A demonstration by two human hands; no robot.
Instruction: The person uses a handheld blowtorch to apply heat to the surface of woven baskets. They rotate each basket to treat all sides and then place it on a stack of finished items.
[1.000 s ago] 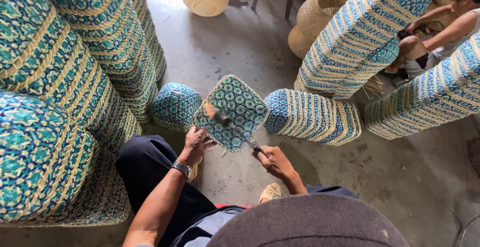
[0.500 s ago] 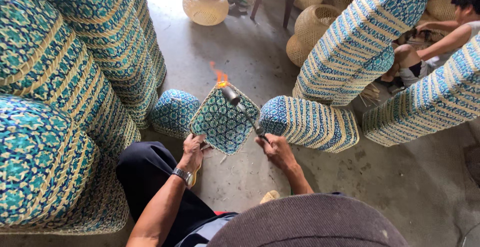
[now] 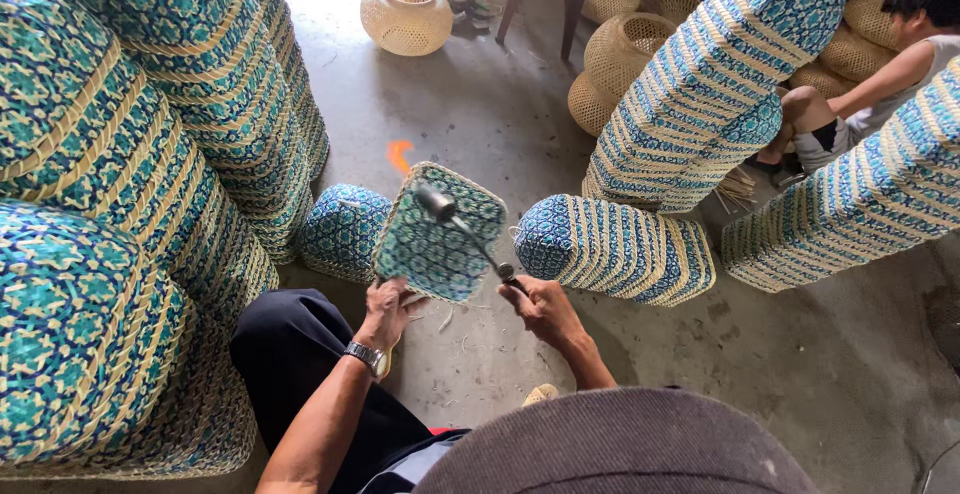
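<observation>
My left hand (image 3: 388,311) grips the lower left edge of a square woven basket (image 3: 425,244) with a teal and blue pattern, held up in front of me with its flat bottom facing the camera. In my right hand (image 3: 540,306) is a gas torch (image 3: 468,231) whose thin tube slants up and left across the basket. The nozzle sits near the basket's top, and an orange flame (image 3: 399,155) shows just past its upper left corner. A watch is on my left wrist.
Tall stacks of matching woven baskets (image 3: 150,154) stand at the left, with more stacks (image 3: 700,94) lying at the right. Single baskets (image 3: 615,244) rest on the concrete floor ahead. Natural-coloured round baskets (image 3: 405,16) sit at the back. Another person (image 3: 880,64) sits at the far right.
The basket has stayed raised while the torch nozzle shifted left along its top edge. The flame now points off the upper left corner. The camera has tilted slightly.
</observation>
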